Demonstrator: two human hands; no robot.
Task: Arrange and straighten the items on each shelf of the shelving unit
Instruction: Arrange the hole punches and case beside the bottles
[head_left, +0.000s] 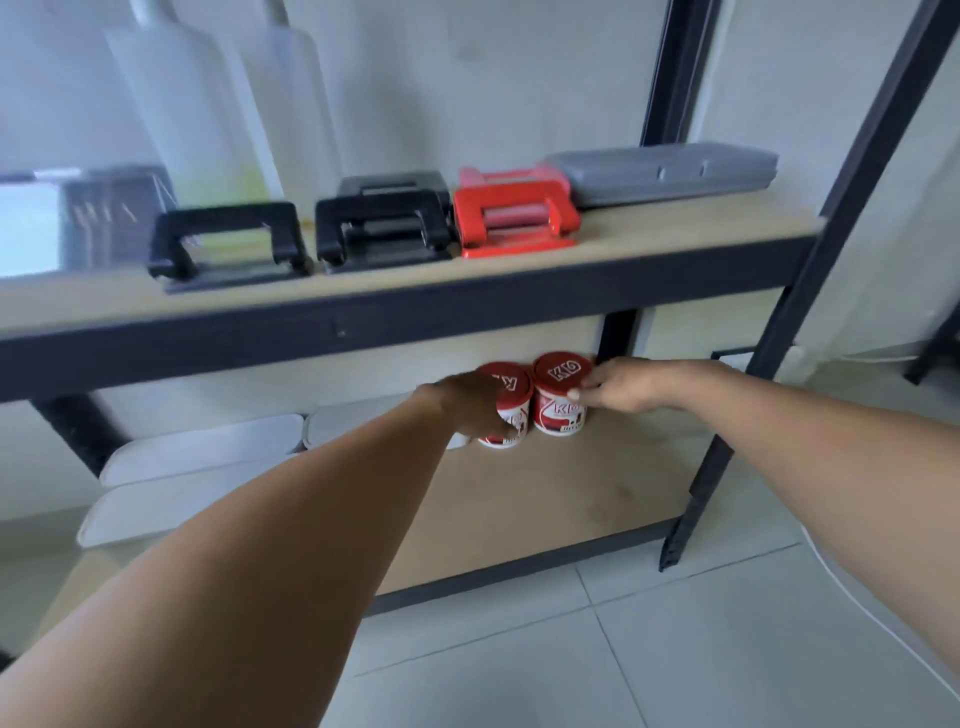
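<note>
Two red-lidded red and white tubs stand side by side on the lower shelf (545, 499). My left hand (467, 405) grips the left tub (506, 415) from its left side. My right hand (628, 387) grips the right tub (561, 395) from its right side, fingertips on the lid's edge. On the upper shelf (675, 228) two black hole punches (228, 244) (384, 228) and a red hole punch (514, 213) stand in a row, with a grey case (665, 171) to their right.
White flat containers (197, 467) lie on the lower shelf's left half. Translucent bottles (208, 114) and a dark box (67, 218) stand at the upper shelf's back left. Black uprights (779, 322) frame the unit's right side. Tiled floor lies in front.
</note>
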